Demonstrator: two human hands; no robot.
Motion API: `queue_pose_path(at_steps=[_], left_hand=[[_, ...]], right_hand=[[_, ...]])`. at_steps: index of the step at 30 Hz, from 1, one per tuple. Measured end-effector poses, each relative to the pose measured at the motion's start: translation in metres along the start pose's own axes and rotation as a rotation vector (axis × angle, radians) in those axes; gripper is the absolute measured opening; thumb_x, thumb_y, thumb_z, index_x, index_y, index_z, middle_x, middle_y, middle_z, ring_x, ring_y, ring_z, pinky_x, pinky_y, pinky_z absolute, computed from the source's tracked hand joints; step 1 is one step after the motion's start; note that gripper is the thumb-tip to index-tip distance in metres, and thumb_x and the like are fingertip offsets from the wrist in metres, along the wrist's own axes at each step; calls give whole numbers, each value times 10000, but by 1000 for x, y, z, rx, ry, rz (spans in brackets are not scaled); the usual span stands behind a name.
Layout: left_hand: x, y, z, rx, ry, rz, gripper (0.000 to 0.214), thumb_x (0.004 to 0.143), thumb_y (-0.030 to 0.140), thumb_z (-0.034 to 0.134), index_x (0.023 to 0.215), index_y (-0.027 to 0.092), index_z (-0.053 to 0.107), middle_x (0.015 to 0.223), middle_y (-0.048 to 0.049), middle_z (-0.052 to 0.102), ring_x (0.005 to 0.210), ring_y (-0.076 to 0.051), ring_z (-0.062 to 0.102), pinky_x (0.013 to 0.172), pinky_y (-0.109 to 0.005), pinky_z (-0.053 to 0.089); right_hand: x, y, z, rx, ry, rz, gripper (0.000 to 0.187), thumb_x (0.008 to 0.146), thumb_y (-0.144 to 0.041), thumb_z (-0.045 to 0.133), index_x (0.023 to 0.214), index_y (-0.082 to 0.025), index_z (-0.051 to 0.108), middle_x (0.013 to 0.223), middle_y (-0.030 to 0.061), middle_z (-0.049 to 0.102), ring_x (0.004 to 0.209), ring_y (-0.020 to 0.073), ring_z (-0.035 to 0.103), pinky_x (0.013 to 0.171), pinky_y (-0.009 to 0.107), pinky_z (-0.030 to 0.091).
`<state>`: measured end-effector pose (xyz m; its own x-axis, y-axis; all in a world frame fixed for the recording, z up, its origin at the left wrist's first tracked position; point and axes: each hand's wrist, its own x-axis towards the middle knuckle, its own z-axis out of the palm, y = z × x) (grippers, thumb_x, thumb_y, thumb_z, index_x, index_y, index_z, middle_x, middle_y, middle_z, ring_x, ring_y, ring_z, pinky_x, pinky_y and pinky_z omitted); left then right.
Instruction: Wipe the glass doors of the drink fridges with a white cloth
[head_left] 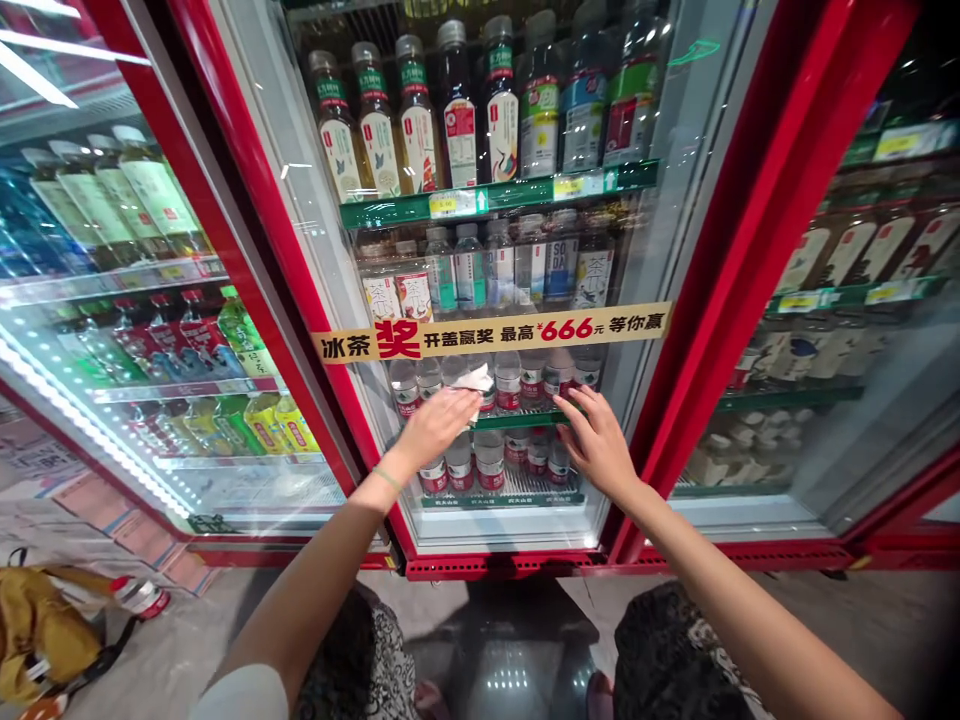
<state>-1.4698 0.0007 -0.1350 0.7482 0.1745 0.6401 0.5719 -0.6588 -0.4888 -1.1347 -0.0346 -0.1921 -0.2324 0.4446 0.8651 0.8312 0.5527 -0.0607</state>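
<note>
My left hand point(439, 430) presses a crumpled white tissue point(475, 379) against the glass door of a red-framed drinks fridge, its fingers together over it. Part of the tissue pokes out beyond the fingertips. To the right, my right hand point(598, 440) is open with fingers apart, at the same door; whether its fingertips touch the glass I cannot tell. Just above both hands a yellow promotional strip point(480, 335) runs across the door. Behind the glass, water bottles with red labels point(491, 468) stand on the lower shelves, partly hidden by my hands.
Tea bottles point(379, 140) fill the upper shelf. Other drinks fridges stand on both sides, the left one holding soda bottles point(202, 330). On the floor at left lie a mustard backpack point(45, 630), a water bottle point(141, 597) and stacked packs point(127, 510).
</note>
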Motion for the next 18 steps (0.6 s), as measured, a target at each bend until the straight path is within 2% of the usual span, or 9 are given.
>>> queue_pose_path(at_steps=[3, 4, 6, 8, 10, 12, 13, 16, 18], left_hand=[[1, -22, -9, 41, 215, -302, 482, 1011, 157, 468, 1483, 237, 515, 1378, -126, 617, 1400, -257, 491, 1215, -479, 379], [3, -22, -7, 38, 296, -398, 463, 1012, 172, 472, 1462, 251, 546, 1381, -137, 599, 1422, -280, 456, 1221, -503, 356], [10, -12, 6, 1, 393, -449, 421, 1011, 185, 476, 1406, 249, 607, 1299, -153, 621, 1389, -298, 477, 1195, -514, 373], [19, 8, 23, -79, 341, -344, 356, 1002, 201, 513, 1304, 292, 676, 1161, -104, 686, 1244, -245, 595, 1109, -437, 469], [31, 24, 37, -245, 161, -99, 310, 1003, 208, 520, 1218, 335, 703, 1111, -43, 728, 1094, -177, 671, 973, -341, 546], [46, 29, 43, -356, 3, 59, 314, 1015, 207, 494, 1225, 336, 689, 1155, -24, 736, 1103, -163, 679, 942, -331, 551], [55, 28, 44, -360, -10, 53, 311, 1017, 230, 496, 1250, 327, 679, 1177, -33, 734, 1141, -176, 668, 973, -354, 538], [78, 27, 45, -233, 224, -305, 353, 1021, 249, 477, 1321, 266, 660, 1248, -114, 707, 1289, -249, 588, 1124, -458, 420], [91, 33, 48, -217, 248, -353, 367, 1019, 228, 465, 1328, 254, 661, 1256, -120, 709, 1313, -258, 573, 1149, -468, 380]], right_hand=[[-21, 33, 2, -242, 72, 59, 683, 967, -227, 548, 1602, -344, 326, 1574, 115, 435, 1529, 366, 292, 1228, 646, 287], [-26, 42, 4, -298, 92, 78, 681, 964, -227, 552, 1597, -356, 336, 1586, 109, 429, 1537, 371, 275, 1225, 660, 271], [-35, 57, 9, -358, 87, 98, 665, 963, -230, 548, 1585, -367, 359, 1602, 103, 426, 1549, 375, 255, 1215, 675, 256], [-41, 67, 13, -367, 41, 109, 644, 959, -242, 549, 1574, -348, 387, 1619, 107, 416, 1559, 377, 231, 1209, 676, 255], [-45, 73, 14, -360, -4, 96, 618, 951, -257, 563, 1551, -324, 434, 1626, 109, 413, 1568, 379, 205, 1208, 674, 251], [-48, 78, 13, -349, -33, 57, 592, 945, -265, 579, 1526, -307, 476, 1614, 111, 435, 1570, 375, 203, 1212, 667, 248], [-48, 80, 13, -342, -44, 42, 578, 946, -265, 580, 1516, -302, 489, 1604, 112, 450, 1570, 371, 208, 1214, 664, 249], [-50, 82, 10, -321, -59, 64, 533, 970, -256, 554, 1498, -311, 513, 1584, 109, 479, 1564, 356, 238, 1217, 663, 251], [-49, 82, 9, -307, -61, 81, 511, 989, -255, 532, 1496, -322, 515, 1576, 104, 490, 1560, 348, 253, 1216, 671, 255]])
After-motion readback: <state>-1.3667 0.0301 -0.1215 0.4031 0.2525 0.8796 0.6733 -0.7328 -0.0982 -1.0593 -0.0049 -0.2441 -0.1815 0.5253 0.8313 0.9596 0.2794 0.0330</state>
